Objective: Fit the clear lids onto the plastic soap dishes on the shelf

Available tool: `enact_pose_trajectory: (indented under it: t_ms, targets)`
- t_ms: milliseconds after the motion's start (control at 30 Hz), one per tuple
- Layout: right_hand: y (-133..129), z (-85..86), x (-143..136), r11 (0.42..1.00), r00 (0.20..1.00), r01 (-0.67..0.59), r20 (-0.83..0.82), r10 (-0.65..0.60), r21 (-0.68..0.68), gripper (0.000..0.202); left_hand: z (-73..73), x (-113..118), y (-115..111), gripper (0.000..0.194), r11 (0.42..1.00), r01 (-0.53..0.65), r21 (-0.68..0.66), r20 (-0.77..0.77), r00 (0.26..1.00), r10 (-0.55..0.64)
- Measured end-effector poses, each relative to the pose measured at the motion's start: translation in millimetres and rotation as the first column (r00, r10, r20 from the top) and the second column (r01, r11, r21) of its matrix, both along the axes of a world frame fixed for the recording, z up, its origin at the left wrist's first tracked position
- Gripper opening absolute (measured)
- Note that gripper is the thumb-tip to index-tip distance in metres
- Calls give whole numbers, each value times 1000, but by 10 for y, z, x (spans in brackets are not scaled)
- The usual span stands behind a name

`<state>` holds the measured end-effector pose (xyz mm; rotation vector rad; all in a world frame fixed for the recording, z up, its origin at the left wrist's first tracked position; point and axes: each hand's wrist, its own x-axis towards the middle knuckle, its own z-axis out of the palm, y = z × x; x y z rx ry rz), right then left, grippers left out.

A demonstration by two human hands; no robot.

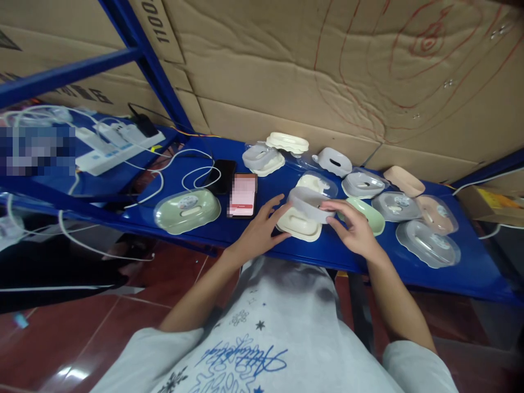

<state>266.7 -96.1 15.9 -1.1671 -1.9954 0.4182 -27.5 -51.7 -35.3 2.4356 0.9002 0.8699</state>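
Observation:
My right hand [355,226] grips the right end of a light grey oval plastic shell [305,202], thumb below and fingers on its rim. The shell is tilted just above a cream plastic tray [309,232] with a raised oval middle. On the left side, my left hand [264,229] has its fingers apart, with the thumb close to the tray's left edge; whether it touches the tray or shell I cannot tell. Behind the shell lies another cream piece [315,184] under clear plastic. A green dish [372,217] sits partly hidden behind my right hand.
Several grey, pink and cream plastic pieces line the blue shelf's back and right, including a clear-covered grey one [428,245]. At left are a green covered dish [188,210], a lit phone [243,194], a dark phone [221,176], white cables and a power strip [123,150].

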Motion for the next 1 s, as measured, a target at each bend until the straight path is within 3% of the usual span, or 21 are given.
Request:
enact_pose_trajectory:
  t_ms: [67,200,400,500,567,633,700,767,867,933,1000]
  targets:
    - [-55,-9,-46,997,997,-67,40,68,-35,35,4,-2,8,81,999,-13,46,1,1000,13]
    - [-153,-84,-175,986,978,-149,136,159,-75,40,-4,-5,30,51,991,65,116,-68,996,-57]
    - [-311,-307,-391,996,915,-31,404,-6,85,50,-24,-2,8,29,975,66,212,-135,990,-37]
    - [-374,-378,-459,996,898,4,439,-45,94,46,-9,4,6,24,977,89,195,-189,981,-52]
    - [-359,-361,-431,997,909,-33,416,0,73,43,6,9,14,23,980,100,170,-191,979,-66]
    - [-270,-294,-334,995,924,-97,375,79,30,40,21,12,21,23,982,105,155,-170,982,-78]
    - [-101,-206,-194,997,933,-75,353,64,19,38,35,13,19,20,983,109,151,-142,986,-87]
    - [135,-138,-55,997,917,65,392,-79,47,42,48,11,10,16,981,117,155,-117,988,-99]
    - [523,-115,68,951,813,307,509,-283,39,66,62,7,-4,13,977,149,150,-83,987,-138]
    - [722,-132,76,920,774,390,552,-310,-29,76,66,5,-9,12,977,166,131,-68,985,-158]
    - [807,-138,56,916,793,394,532,-297,-76,70,65,2,-13,16,981,162,105,-63,986,-156]
